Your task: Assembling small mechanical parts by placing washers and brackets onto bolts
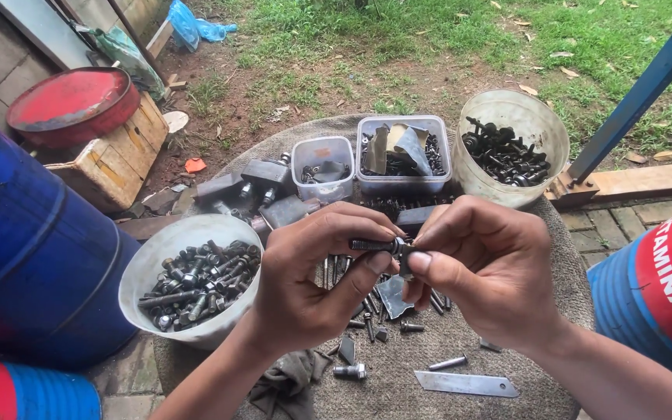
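Head view: the left hand (pixel 316 272) is pinching a bolt (pixel 371 244) by its shank above the table (pixel 398 389). The right hand (pixel 480 268) is closing thumb and fingers on a nut (pixel 403 250) at the bolt's end. A bowl (pixel 149 268) of bolts is sitting just left.

- Round grey-covered table (pixel 460 342), outdoors.
- On it: white bowl of bolts (pixel 157 260), two clear plastic tubs (pixel 323 167) (pixel 404 155), a translucent bucket (pixel 534 124), loose bolts (pixel 367 327), flat metal strip (pixel 467 383).
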